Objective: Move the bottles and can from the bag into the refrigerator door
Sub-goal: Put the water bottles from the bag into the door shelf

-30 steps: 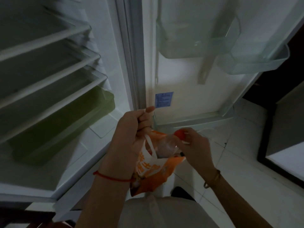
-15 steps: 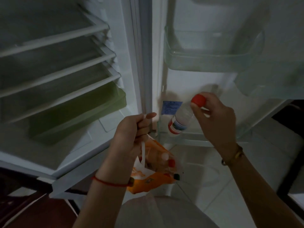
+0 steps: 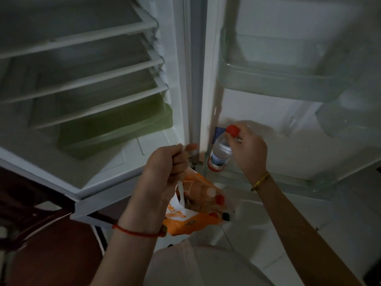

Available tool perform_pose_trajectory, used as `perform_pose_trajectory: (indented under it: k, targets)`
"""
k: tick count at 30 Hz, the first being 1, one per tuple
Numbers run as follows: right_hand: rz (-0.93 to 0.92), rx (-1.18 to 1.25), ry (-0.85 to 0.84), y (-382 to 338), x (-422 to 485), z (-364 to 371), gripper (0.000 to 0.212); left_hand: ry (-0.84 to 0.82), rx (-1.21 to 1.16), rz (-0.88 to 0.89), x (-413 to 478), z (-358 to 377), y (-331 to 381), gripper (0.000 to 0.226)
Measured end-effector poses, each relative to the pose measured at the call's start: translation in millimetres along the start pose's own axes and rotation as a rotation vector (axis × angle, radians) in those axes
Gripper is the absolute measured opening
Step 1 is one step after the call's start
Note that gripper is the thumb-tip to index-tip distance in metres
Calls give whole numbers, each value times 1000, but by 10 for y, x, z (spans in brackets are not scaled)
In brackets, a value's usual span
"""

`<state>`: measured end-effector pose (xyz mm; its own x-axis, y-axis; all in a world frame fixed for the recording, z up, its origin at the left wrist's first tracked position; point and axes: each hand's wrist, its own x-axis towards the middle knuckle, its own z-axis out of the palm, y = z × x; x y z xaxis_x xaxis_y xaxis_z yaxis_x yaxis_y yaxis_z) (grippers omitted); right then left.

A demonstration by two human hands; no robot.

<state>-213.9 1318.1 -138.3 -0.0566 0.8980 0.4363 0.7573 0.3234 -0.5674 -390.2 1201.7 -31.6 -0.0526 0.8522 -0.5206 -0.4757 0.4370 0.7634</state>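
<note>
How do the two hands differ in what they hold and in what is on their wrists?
The left hand grips the orange bag by its handles; the right hand holds a red-capped bottle near its top. The left wrist wears a red string, the right a gold bracelet. Both hands are curled round something.

The fridge (image 3: 177,58) stands open: shelves (image 3: 82,83) on the left with a drawer (image 3: 115,129) under them, the door (image 3: 268,124) out to the right. A bin (image 3: 278,83) sits high on the door, a rack (image 3: 268,180) at its foot. The bottle (image 3: 219,155), in the right hand (image 3: 249,153), is at the rack's left end. Nearer, the bag (image 3: 195,221) hangs from the left hand (image 3: 167,164), with bottles (image 3: 220,199) in it.
</note>
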Motion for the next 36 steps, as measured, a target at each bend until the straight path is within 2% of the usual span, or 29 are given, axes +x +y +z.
perform_pose_trajectory:
  k: [9, 14, 16, 19, 21, 23, 26, 28, 32, 36]
  targets:
    - [-6, -69, -73, 50, -86, 141, 39, 40, -16, 30, -46, 90, -78, 32]
    - [1, 36, -162, 45, -103, 90, 44, 48, -43, 37, -93, 157, -112, 31]
    - [14, 125, -148, 71, -195, 53, 48, 54, -47, 44, -112, 187, -133, 31]
    - [42, 238, -14, 190, -476, -33, 34, 63, -63, 50, -145, 219, -178, 31]
    - [81, 217, -8, 357, -738, -66, 23, 58, -74, 52, -168, 248, -221, 31]
    - [185, 149, -181, 569, -1003, -39, 32, 52, -79, 58, -199, 284, -263, 32]
    - [378, -46, -681, 928, -1273, 141, 43, 57, -75, 73, -257, 343, -319, 32]
    - [463, -96, -885, 1117, -1381, 278, 48, 68, -75, 81, -286, 384, -347, 31]
    - [510, -81, -954, 1193, -1466, 336, 44, 78, -79, 86, -341, 460, -429, 32]
    - [680, 72, -881, 1212, -1534, 415, 36, 94, -79, 89, -398, 522, -531, 33]
